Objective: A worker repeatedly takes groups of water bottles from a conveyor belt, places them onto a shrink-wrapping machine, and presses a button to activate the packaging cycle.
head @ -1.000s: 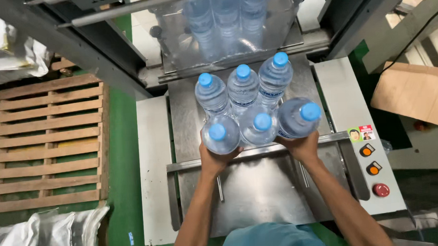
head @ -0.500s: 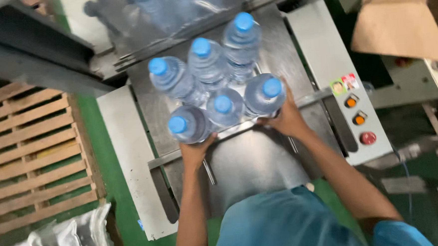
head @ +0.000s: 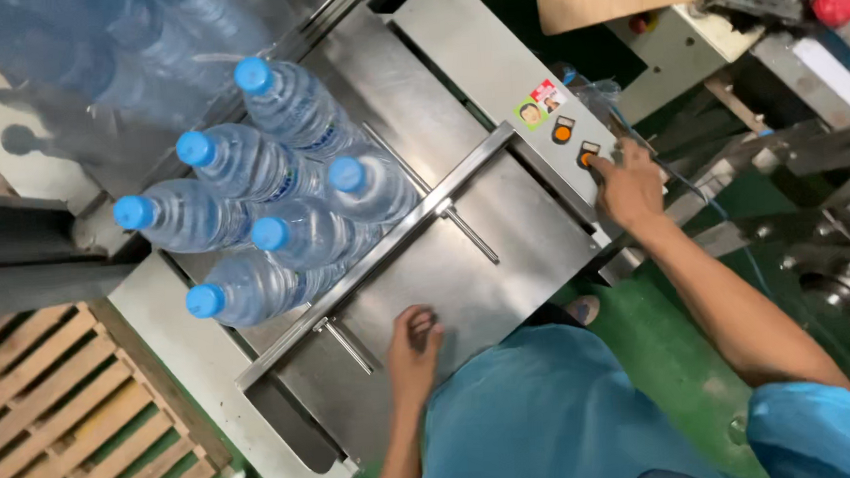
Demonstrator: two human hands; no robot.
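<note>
Bottles [head: 278, 213]: clear plastic w/ bright blue caps. Machine table [head: 502, 235]: plain grey steel. Control buttons [head: 575, 142]: orange w/ black surrounds; stickers above red & green. Shirt [head: 551, 417]: blue. Floor [head: 662, 324]: green. Pallet [head: 56, 413]: pale brown wood slats.

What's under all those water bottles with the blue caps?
The water bottles stand on a shiny metal machine table. Its bare steel shows around them, and the left hand rests on it nearby. The patch right beneath the bottles is covered, so I cannot see it.
</note>
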